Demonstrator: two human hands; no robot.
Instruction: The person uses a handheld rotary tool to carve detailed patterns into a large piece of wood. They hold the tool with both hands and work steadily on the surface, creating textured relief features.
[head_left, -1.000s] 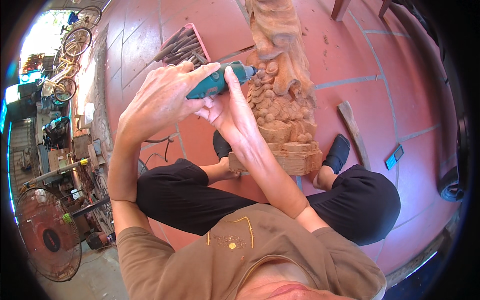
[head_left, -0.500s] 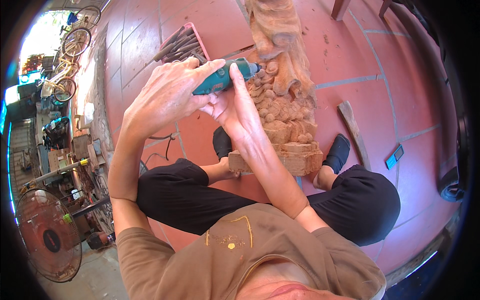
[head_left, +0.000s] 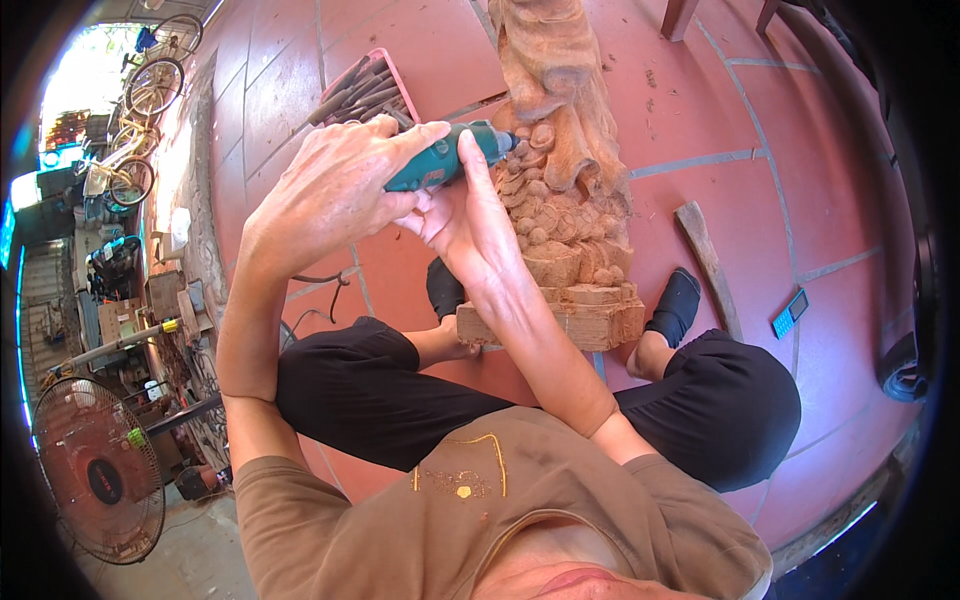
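Note:
A green rotary tool [head_left: 438, 166] is held between both hands, its dark nose pointing right at the carved wooden sculpture [head_left: 565, 225]. My left hand [head_left: 335, 185] wraps over the body of the tool from the left, fingers closed. From below, my right hand [head_left: 470, 205] supports it, with the thumb pressed along the tool near its front. The nose lies right beside the round carved lumps on the sculpture's left side; the bit is too small to make out. The sculpture lies between my feet, its flat base block toward me and draped folds farther away.
A pink tray [head_left: 402, 85] of chisel-like tools sits beyond my left hand. Right of the sculpture lie a wooden stick [head_left: 708, 265] and a keypad phone [head_left: 789, 314] on the red tiles. A fan [head_left: 97, 470] stands at the left; a black cord [head_left: 325, 290] lies near my left knee.

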